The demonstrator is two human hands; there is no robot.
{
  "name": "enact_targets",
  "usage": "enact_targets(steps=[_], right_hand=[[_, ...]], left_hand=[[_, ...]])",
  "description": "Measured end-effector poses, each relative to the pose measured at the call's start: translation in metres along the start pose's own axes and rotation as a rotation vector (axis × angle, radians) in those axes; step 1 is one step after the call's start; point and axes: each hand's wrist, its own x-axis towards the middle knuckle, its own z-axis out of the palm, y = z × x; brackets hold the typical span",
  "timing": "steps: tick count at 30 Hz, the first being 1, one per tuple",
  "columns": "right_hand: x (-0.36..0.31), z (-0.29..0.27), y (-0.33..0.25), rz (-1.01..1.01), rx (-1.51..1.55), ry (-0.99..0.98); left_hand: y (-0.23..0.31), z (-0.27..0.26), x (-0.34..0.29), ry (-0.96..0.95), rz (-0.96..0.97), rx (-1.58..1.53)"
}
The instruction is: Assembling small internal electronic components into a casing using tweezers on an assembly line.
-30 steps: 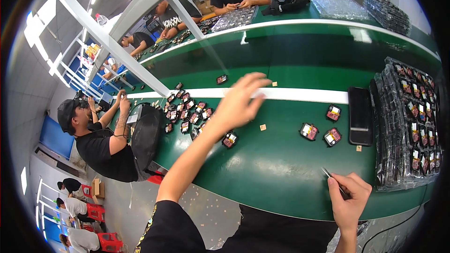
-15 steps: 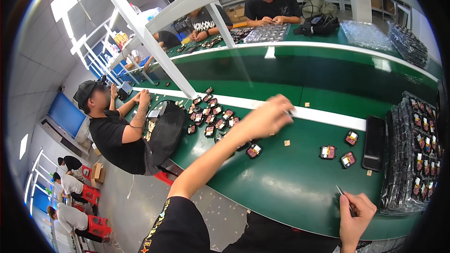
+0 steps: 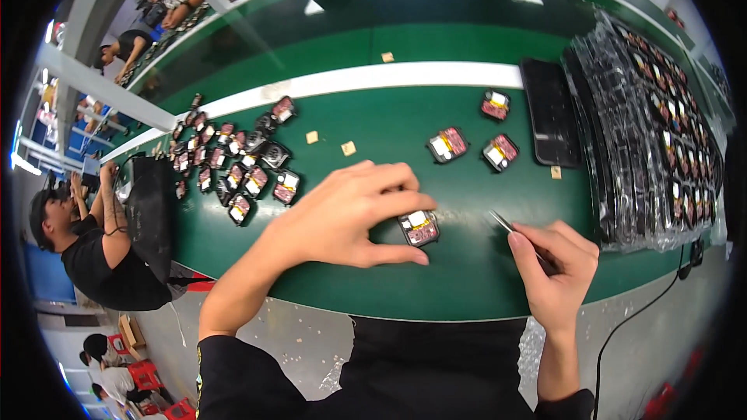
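Note:
My left hand (image 3: 354, 214) is over the green bench, thumb and fingers spread around a small black-cased device (image 3: 419, 228) with a reddish circuit board. The thumb stays clear of the case's lower edge; whether the forefinger touches the upper edge I cannot tell. To its right, my right hand (image 3: 552, 264) is closed around metal tweezers (image 3: 502, 222), their tips aimed toward that device. Beyond the hands lie three similar devices, one upper (image 3: 496, 105), one left (image 3: 448, 145) and one right (image 3: 500, 153). A heap of more such devices (image 3: 226, 157) spreads at the left.
Stacked clear plastic trays (image 3: 622, 140) full of devices rise at the right, beside a long black tray (image 3: 550, 113). Small beige squares (image 3: 348, 148) dot the bench. A white ledge (image 3: 405, 75) runs behind. At far left a co-worker (image 3: 93, 245) sits by a black bag (image 3: 148, 222).
My left hand has come back from the ledge to the bench front, where a device now lies between its fingers. The view has turned downward. My right hand still holds the tweezers.

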Motion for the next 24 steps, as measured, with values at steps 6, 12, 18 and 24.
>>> enact_targets(steps=[6, 12, 18, 24], right_hand=[[0.000, -0.002, 0.002, 0.009, 0.021, -0.058], [0.001, -0.007, 0.005, -0.025, 0.131, -0.177], [0.003, 0.000, 0.003, -0.080, 0.056, -0.235], [0.006, -0.002, 0.006, -0.110, 0.003, -0.295]], left_hand=[[-0.006, 0.004, -0.003, -0.033, -0.054, -0.105], [0.011, 0.027, 0.002, 0.036, -0.042, -0.146], [0.020, 0.035, 0.016, 0.038, -0.050, -0.162], [0.017, 0.039, 0.019, 0.054, -0.040, -0.127]])
